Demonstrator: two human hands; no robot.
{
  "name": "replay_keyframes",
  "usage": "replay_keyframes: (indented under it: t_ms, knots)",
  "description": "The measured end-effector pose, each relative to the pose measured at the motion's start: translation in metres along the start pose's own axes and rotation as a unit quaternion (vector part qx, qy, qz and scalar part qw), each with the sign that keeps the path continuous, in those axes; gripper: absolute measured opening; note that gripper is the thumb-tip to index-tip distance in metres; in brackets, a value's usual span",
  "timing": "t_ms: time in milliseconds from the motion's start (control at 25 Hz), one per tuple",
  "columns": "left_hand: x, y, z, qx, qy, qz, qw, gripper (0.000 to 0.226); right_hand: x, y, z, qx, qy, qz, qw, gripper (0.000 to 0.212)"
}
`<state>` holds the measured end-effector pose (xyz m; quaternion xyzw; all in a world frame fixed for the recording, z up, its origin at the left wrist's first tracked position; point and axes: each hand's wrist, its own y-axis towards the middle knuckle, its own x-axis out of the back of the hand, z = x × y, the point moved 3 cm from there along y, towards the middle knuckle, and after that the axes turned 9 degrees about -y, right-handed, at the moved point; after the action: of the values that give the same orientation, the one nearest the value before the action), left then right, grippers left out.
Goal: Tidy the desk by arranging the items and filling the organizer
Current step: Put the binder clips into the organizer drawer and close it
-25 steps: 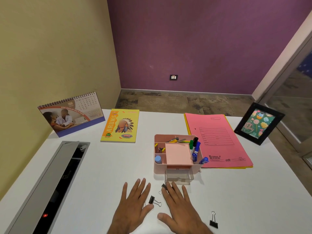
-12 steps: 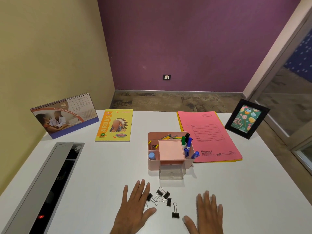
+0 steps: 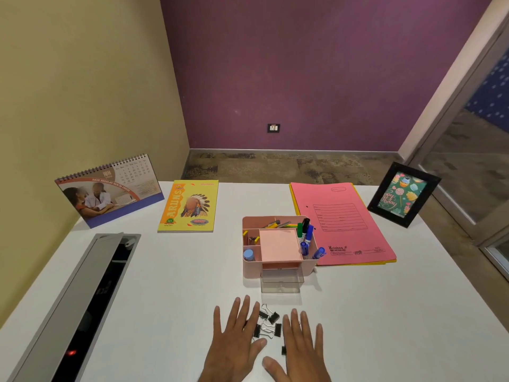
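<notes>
Several black binder clips [image 3: 268, 323] lie in a small heap on the white desk [image 3: 399, 312], between my two hands. My left hand [image 3: 234, 340] lies flat, fingers spread, on the heap's left side. My right hand [image 3: 301, 346] lies flat on its right side, touching one clip at its inner edge. Neither hand holds anything. Behind the clips stands the pink organizer [image 3: 278, 245], with markers, pencils and a pink note pad in it. Its clear drawer [image 3: 281, 281] is pulled out toward me and looks empty.
A pink folder [image 3: 344, 221] lies right of the organizer, with a framed card [image 3: 402, 198] at the far right. A yellow notebook [image 3: 190, 206] and a desk calendar [image 3: 110, 190] sit at the back left. An open grey cable tray [image 3: 82, 304] runs along the left.
My right hand went out to the right, then came back in toward the left hand, pushing the stray clip in. The clips now sit bunched between both hands.
</notes>
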<state>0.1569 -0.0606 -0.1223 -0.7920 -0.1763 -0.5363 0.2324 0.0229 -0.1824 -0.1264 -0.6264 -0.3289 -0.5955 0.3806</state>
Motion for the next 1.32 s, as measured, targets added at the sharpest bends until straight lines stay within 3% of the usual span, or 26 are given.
replay_keyframes:
  t_ms: [120,240,360,480,640,840,1080,1200,1320]
  knots:
    - [0.007,0.000,-0.001,-0.002,-0.039,0.021,0.999,0.068,0.004,0.008,0.005,0.013,0.012,0.032,0.999,0.098]
    - [0.011,0.000,0.008,-0.009,-0.144,-0.066,0.987,0.069,0.011,0.007,0.002,0.018,0.040,0.067,0.997,0.092]
    - [0.016,0.001,0.020,-0.026,-0.198,-0.086,0.976,0.052,0.018,0.005,-0.009,0.000,0.115,0.013,0.993,0.094]
    - [0.017,0.004,0.023,-0.064,-0.167,-0.080,0.981,0.042,0.020,0.001,-0.020,-0.032,0.170,-0.019,0.985,0.096]
    - [0.024,0.006,0.019,-0.035,-0.182,-0.097,0.978,0.028,0.019,-0.001,-0.026,-0.047,0.212,-0.050,0.975,0.085]
    - [0.033,0.007,0.015,-0.050,-0.151,-0.045,0.986,0.048,0.021,-0.002,-0.026,-0.049,0.237,-0.089,0.966,0.072]
    - [0.045,0.010,0.010,-0.019,-0.177,-0.047,0.983,0.020,0.024,0.001,-0.022,-0.042,0.261,-0.149,0.953,0.051]
    - [0.054,0.005,0.007,0.043,-0.291,-0.038,0.955,0.020,0.036,0.003,-0.017,-0.029,0.285,-0.161,0.944,0.053]
    - [0.065,0.007,-0.005,0.090,-0.460,-0.045,0.882,0.016,0.052,0.004,-0.010,-0.054,0.329,-0.129,0.934,0.048]
